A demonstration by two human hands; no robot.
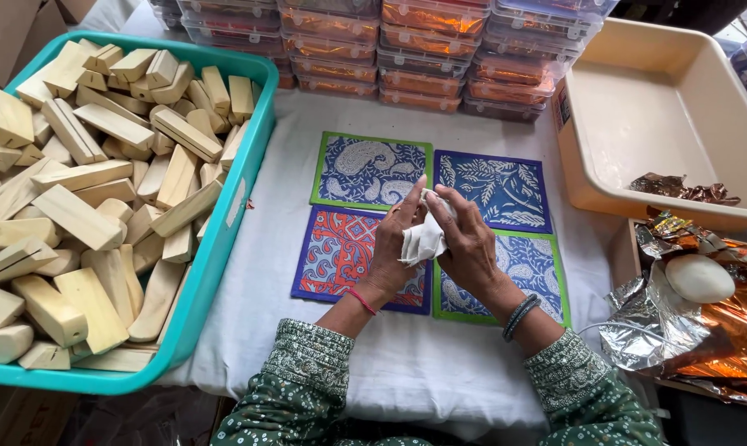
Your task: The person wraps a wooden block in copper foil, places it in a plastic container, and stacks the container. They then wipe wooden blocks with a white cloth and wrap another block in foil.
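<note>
Over the middle of the worktop [406, 372], which has a white cloth on it, two hands meet. The left hand [394, 248] and the right hand [468, 244] both hold a small white bundle [423, 239]. It looks like soft white paper or cloth wrapped around something, but what is inside cannot be seen. The fingers [410, 202] of the left hand are bent around one side of the bundle, and the fingers of the right hand are pressed on the other side, so both hands are closed on it. The bundle is up in the air, just above four patterned cards.

Those patterned cards [369, 169] lie flat in a square under the hands. Two have green edges and two have blue edges. One is red and blue, and the others are blue and white.

On the left sits a teal tray [225, 223] heaped with pale wooden blocks [84, 177]. It looks very full, so lots of blocks seem to be waiting. On the right sits a beige tub [637, 107]. It has only a few scraps of shiny foil [679, 188] in it, so hardly anything is in there yet. Near the right edge lies a sheet of silver and orange foil [704, 330] with a smooth pale egg-shaped lump [698, 278] on top. At the back stand stacks of clear boxes [423, 49] with orange things inside.

The wrapping looks only part done, as loose ends hang down.
</note>
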